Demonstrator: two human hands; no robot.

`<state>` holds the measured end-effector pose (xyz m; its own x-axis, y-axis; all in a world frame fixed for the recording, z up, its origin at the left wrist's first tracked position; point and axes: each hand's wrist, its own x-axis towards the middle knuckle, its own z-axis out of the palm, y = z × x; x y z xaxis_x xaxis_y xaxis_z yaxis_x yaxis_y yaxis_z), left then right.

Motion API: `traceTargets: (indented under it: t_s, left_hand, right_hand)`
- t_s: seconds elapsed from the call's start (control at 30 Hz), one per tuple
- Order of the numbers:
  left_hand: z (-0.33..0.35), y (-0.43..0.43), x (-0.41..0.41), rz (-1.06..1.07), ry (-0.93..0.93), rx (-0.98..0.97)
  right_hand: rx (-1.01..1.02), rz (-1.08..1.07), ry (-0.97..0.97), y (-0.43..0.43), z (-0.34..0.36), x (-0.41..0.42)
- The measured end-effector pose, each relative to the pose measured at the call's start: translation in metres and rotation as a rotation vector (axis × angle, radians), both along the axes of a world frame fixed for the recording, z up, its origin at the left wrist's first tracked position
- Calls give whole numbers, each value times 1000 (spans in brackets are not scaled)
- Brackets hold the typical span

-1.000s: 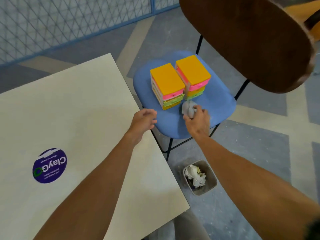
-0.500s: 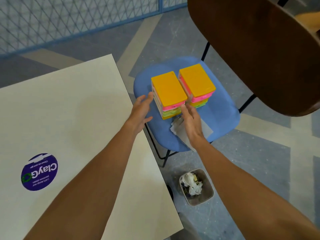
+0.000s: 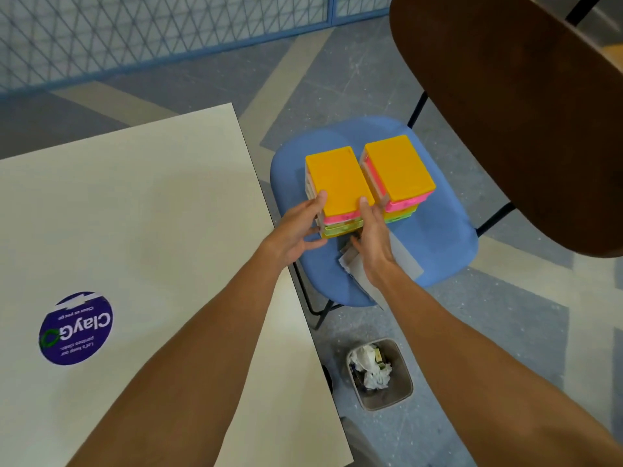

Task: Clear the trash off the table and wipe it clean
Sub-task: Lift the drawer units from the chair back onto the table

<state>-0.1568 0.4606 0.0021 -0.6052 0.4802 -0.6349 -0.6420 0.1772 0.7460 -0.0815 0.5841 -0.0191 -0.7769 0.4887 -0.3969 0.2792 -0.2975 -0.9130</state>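
Head view, both hands over the blue chair [image 3: 445, 251].

Change: a second ago the right hand [image 3: 372, 241] held the grey cloth [image 3: 406, 264] bunched up. The cloth now lies flat on the seat, partly under that wrist. The left hand [image 3: 296, 230] was loosely curled at the table [image 3: 135, 214] edge and has come across to the chair.

Now: both hands flank the left box [image 3: 338, 178]. Left fingers lie straight along its left side. Right fingers go into the gap beside the right box [image 3: 397, 166]. Neither hand is curled round anything; both press flat, with the thumbs low at the front. The box stands on the seat.

Task things: the trash [image 3: 371, 369] sits in the bin [image 3: 401, 382] on the floor below the chair. On the part of the table we see, only the sticker [image 3: 76, 328] shows.

Reading: we judge that clearing and wiping are over, since the cloth has been put down. The two-handed clasp suggests the box goes to the table next. Risk: the stacked drawers may slide if it tilts.
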Motion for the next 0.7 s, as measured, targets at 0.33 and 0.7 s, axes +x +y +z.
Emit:
traceTargets:
  t_s: [0.33,0.7]
  left_hand:
    - [28,-75,0,139,75,-26]
    - [47,-282,33,314,95,-88]
  right_hand:
    - [52,130,-3,-71,25,-15]
    - [13,388,-41,-253,43,-1]
